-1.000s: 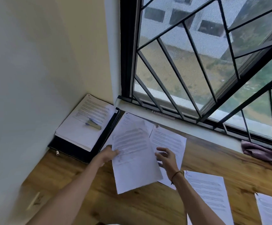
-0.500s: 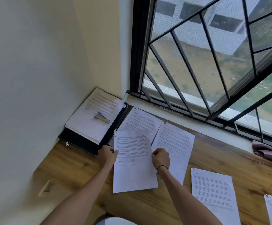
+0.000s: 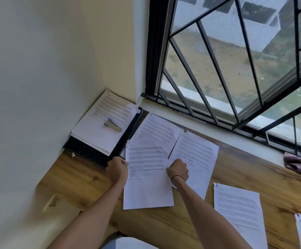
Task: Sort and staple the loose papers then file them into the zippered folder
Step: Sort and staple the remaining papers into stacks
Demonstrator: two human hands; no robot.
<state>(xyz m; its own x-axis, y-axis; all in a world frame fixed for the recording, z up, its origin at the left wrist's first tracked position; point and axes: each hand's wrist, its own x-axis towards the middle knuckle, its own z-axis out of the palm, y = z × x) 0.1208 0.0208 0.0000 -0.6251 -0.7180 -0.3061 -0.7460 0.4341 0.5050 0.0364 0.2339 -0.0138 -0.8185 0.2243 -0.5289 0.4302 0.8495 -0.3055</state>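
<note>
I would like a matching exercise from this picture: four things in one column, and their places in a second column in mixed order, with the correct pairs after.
Things:
1. stapler
2. black zippered folder
3. pink cloth
4. sheet held by both hands

Places:
A. on the sill by the window, far right
B. on the paper stack in the corner
C. on the wooden table, between the left hand and the right hand
D. under the paper stack, against the wall

Pairs: 1-B, 2-D, 3-A, 4-C
</note>
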